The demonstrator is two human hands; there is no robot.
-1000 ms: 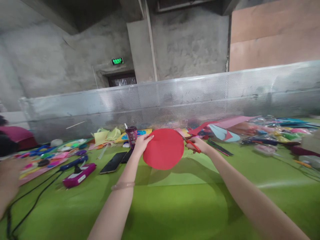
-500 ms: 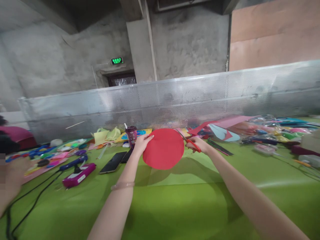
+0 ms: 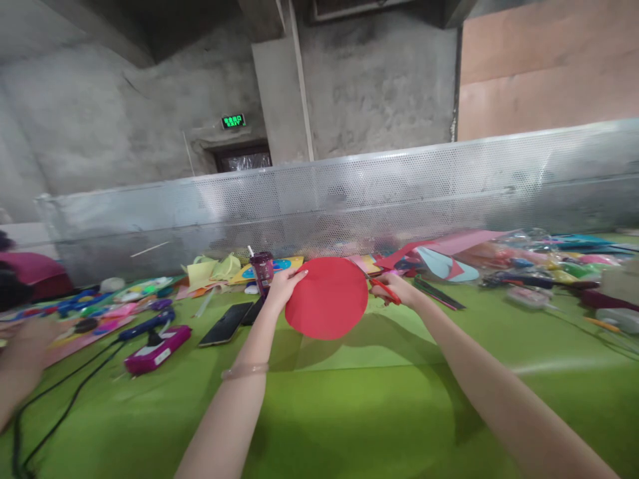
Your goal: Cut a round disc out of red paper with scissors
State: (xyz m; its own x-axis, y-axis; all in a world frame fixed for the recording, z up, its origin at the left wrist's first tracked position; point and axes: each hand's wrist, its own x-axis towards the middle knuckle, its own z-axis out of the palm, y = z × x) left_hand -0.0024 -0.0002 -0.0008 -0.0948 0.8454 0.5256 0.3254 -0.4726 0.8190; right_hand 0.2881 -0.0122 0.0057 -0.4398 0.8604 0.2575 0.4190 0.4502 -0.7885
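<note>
A round sheet of red paper (image 3: 327, 299) is held up above the green table (image 3: 369, 426), facing me. Its left edge is pinched by my left hand (image 3: 285, 285), thumb on the near face and the other fingers mostly hidden behind. Around the red handles of a pair of scissors (image 3: 387, 291) my right hand (image 3: 403, 291) is closed. The blades point up and left, at the paper's upper right edge; how far apart they are, I cannot make out. Below the disc, a light green sheet (image 3: 339, 356) lies on the table in its shadow.
Left of my arm are a black phone (image 3: 227, 324), a purple cup with a straw (image 3: 262, 269) and a magenta power strip (image 3: 158, 349) with black cables. Craft pieces and paper scraps (image 3: 449, 256) line the back. Another person's arm (image 3: 24, 362) reaches in at far left.
The paper and both my hands stay almost in place. The scissor handles shift very slightly. The other person's arm at the left has moved a little.
</note>
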